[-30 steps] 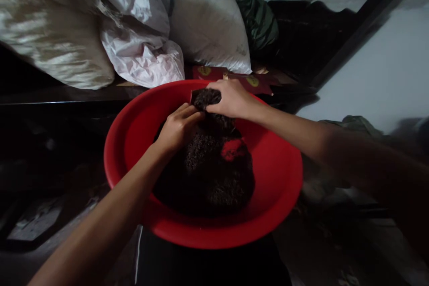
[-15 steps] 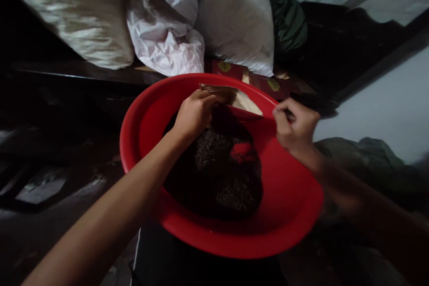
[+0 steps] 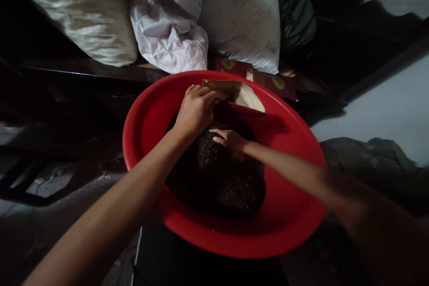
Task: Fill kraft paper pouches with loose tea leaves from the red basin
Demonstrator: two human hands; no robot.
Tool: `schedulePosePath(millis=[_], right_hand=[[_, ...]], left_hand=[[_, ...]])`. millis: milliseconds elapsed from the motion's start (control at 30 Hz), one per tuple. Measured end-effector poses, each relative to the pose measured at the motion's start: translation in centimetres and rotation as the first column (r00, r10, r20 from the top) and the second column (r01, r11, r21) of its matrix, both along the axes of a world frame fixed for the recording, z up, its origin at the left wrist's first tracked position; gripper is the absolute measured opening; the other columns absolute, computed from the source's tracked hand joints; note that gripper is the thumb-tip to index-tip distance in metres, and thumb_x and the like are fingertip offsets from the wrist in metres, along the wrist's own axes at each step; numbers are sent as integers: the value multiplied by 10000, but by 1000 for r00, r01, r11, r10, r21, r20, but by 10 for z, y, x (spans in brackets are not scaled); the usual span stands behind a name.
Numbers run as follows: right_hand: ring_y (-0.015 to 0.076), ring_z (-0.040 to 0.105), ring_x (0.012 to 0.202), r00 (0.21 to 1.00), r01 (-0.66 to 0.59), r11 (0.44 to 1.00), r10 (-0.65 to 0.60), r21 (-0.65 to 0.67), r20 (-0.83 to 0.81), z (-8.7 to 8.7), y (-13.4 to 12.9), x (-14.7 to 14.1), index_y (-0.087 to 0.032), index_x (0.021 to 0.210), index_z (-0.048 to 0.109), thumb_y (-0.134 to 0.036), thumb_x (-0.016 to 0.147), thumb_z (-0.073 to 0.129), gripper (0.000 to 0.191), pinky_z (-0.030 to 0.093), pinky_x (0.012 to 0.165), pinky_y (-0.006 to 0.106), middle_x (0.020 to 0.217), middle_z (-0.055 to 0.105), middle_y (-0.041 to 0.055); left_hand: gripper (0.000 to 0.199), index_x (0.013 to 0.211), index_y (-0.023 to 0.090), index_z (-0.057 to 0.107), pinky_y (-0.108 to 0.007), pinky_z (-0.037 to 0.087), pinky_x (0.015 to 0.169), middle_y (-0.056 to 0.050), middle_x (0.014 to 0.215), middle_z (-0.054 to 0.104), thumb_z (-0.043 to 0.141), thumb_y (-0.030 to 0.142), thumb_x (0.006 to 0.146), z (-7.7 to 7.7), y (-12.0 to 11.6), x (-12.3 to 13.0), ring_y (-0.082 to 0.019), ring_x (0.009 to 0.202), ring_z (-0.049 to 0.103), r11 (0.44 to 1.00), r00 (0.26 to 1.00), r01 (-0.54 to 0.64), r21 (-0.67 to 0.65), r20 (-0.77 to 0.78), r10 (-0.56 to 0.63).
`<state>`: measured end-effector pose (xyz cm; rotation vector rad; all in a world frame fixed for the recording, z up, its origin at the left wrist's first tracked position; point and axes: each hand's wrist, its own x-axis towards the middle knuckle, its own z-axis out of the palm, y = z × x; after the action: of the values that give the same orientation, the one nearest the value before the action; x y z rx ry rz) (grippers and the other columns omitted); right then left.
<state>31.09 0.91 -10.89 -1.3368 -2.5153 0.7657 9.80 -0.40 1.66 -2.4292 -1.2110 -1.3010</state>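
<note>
A wide red basin holds a heap of dark, loose dried material, like tea leaves; the light is too dim to be sure. My left hand is closed on the edge of a paper bag, tan inside and reddish outside, which lies tilted against the far wall of the basin with its mouth gaping. Just below it, my right hand reaches in over the heap, thumb and forefinger stretched out and apart. Its other fingers are hidden.
Behind the basin, several full sacks rest on a dark ledge: a cream sack, a white sack, a larger pale sack and a green sack. Red printed packaging lies under them. A greyish-green bundle is at right.
My right hand has moved left and down from the basin's right rim to the dark heap, and its fist has loosened. My left hand keeps its hold on the paper bag.
</note>
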Motion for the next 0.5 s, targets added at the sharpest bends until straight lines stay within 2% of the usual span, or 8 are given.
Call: schedulePosePath(millis=[100,167,200,333,500], right_hand=[[309,369,1579,978,208,978,-208,-2,-31,-27,6,-32,-234,1509,590,-510,1030,543,555,275,1298,528,1703,421,91],[294,424,1538,948,309,951,-307,13,-89,-36,0,-44,-255,1432,651,-511,1024,570,489,282,1289,514,1657,489,80],[275,467,1503,939,323,946,-318,14,-130,-38,-4,-46,-253,1385,679,-499,1026,572,448,296,1281,488,1606,547,81],[237,551,1420,952,191,981,-191,-25,-239,-28,-20,-43,-222,1260,742,-466,1034,577,371,328,1257,435,1436,681,93],[249,613,1340,973,-33,999,30,-9,-229,-7,-36,-43,-236,1235,760,-473,1013,653,342,381,1204,454,1354,724,80]], left_hand=[[198,979,173,785,-474,494,1054,-98,971,769,592,134,993,1,-3,0,-271,983,672,999,999,-50,-21,-4,50],[197,1005,190,790,-470,484,1071,-86,1008,777,603,132,989,1,-3,1,-273,1018,672,998,998,-60,-36,-4,60],[201,1012,197,792,-464,484,1069,-80,1024,780,605,129,986,1,-3,1,-272,1028,672,998,998,-55,-40,-3,55],[208,1004,198,793,-444,506,1019,-75,1045,788,603,117,975,0,4,1,-273,1019,672,999,1000,2,-32,-3,-2],[209,973,191,786,-409,527,945,-75,1013,788,588,123,974,-3,10,0,-253,972,671,998,998,61,10,14,-61]])
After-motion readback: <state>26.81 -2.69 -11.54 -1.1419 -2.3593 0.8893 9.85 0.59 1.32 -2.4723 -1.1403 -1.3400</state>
